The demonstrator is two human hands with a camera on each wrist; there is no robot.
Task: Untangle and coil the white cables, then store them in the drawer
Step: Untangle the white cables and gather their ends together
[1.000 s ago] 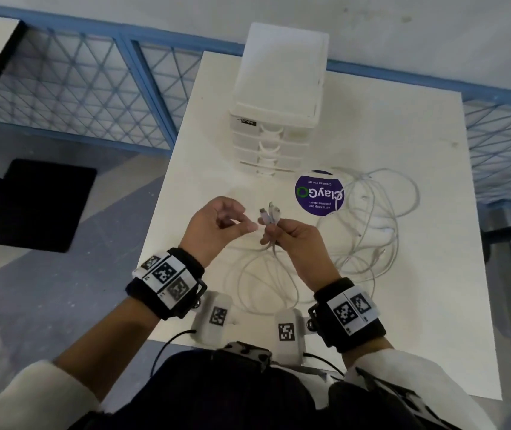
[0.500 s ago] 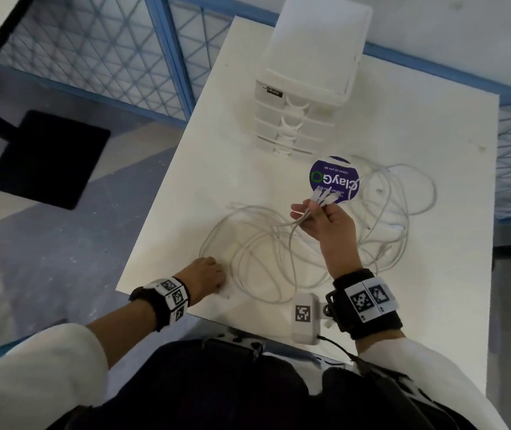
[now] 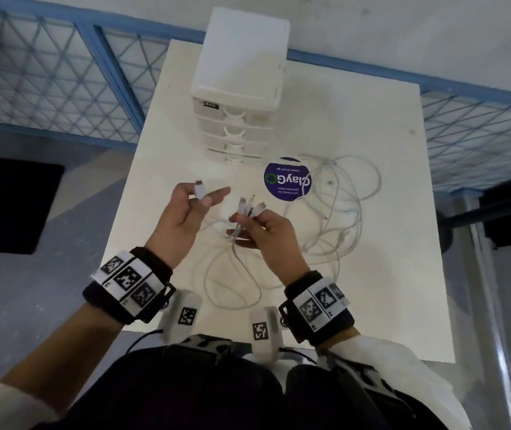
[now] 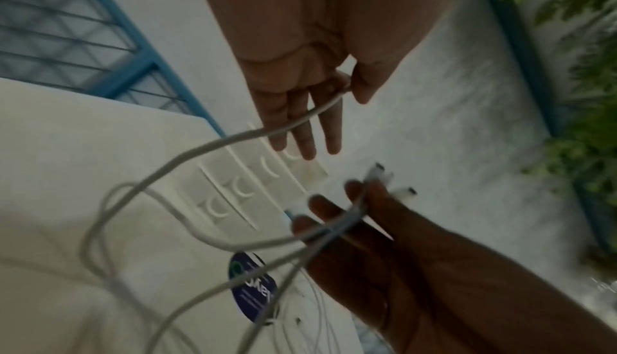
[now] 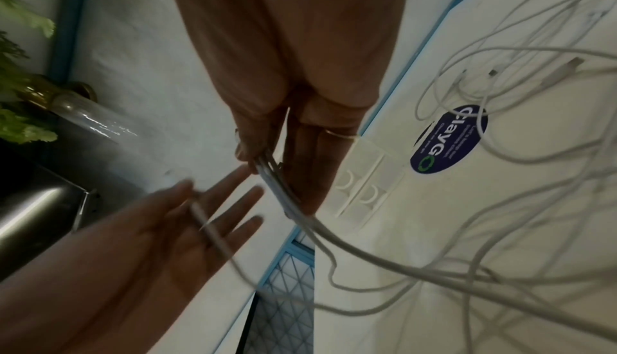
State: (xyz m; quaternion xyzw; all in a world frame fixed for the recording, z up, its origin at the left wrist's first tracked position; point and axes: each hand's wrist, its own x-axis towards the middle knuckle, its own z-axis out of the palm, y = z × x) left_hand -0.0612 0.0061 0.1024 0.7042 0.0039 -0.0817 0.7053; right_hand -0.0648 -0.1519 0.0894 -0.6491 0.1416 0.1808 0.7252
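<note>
- Gathering the plug ends is the step in hand, as I judge it: the right hand [image 3: 266, 234] has its grip closed on a bundle of about three connector ends [image 3: 249, 206], with their cords hanging down from the fingers.
- The left hand [image 3: 186, 212] pinches one more plug [image 3: 199, 190] between thumb and forefinger, while its other fingers are stretched out; this plug is held apart from the bundle, at about 10 o'clock from it.
- The white cables [image 3: 341, 212] are mostly loose on the bench [image 3: 372, 125]: one heap of loops lies at 3 o'clock from the right hand, and other loops hang and lie at 6 o'clock, between the two wrists.
- No cable is coiled yet, and I cannot tell whether the heap is fully untangled.
- The drawer unit [image 3: 238, 97] stands at 12 o'clock from the hands, at the far edge of the bench, and all its drawers look closed.
- A round purple sticker [image 3: 286, 180] is just in front of the drawers, with some cable over its edge.
- My judgement: the task is at an early stage; separating, coiling and storing all remain.
</note>
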